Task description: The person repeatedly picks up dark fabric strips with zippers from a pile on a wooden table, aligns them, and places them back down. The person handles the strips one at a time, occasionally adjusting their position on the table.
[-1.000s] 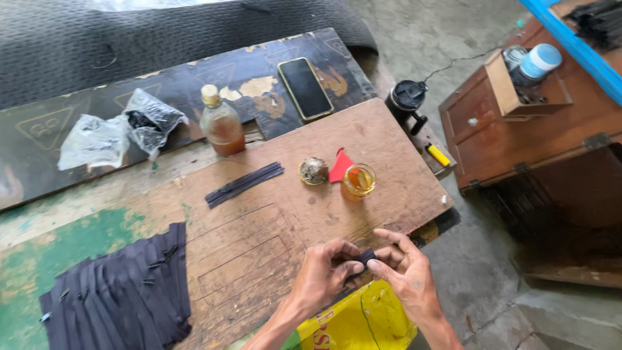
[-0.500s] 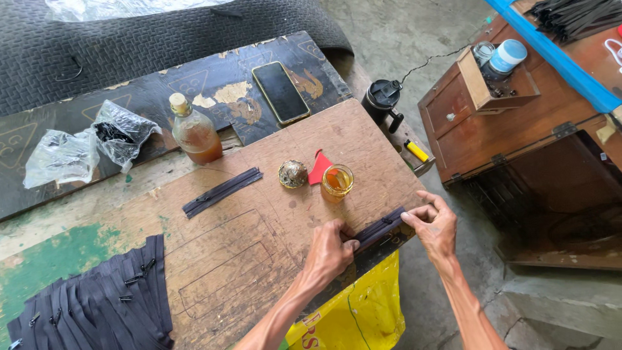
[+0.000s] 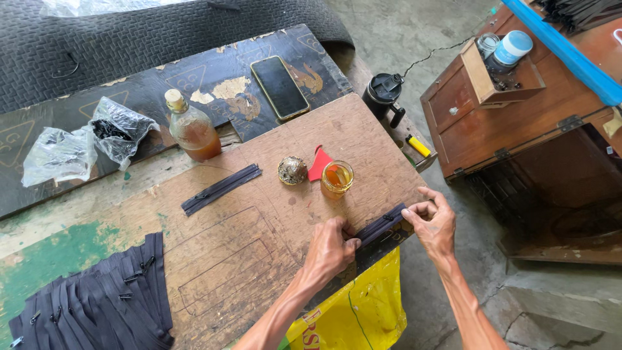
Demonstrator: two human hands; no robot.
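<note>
Fingers of both hands pinch the two ends of a short dark zipper (image 3: 382, 223), stretching it flat along the near edge of the board (image 3: 259, 259). The left hand (image 3: 330, 249) presses its end down with fingertips closed on the tape, knuckles bent, apparently to anchor it. The right hand (image 3: 433, 220) grips the other end between thumb and forefinger near the board's corner, seemingly keeping the strip taut; the slider sits near that end. The zipper lies at a slant, one end almost over the edge.

Another zipper (image 3: 221, 188) lies alone farther up the board, well apart from the hands. A pile of zippers (image 3: 97, 301) is heaped at the board's left corner, within easy reach of the left arm. Just beyond the held strip stand a small glass of amber liquid (image 3: 337, 178), a red scrap (image 3: 319, 163) and a round metal ball (image 3: 293, 170), close together. A bottle (image 3: 191, 129) of the same amber liquid stands behind, with two crumpled plastic bags (image 3: 84, 139) beside it and a phone (image 3: 280, 86) on a dark panel. A yellow bag (image 3: 359, 311) hangs under the board's edge below the hands. On the floor are a black mug (image 3: 384, 94) and a yellow lighter (image 3: 419, 145), next to a wooden cabinet (image 3: 518, 123).
</note>
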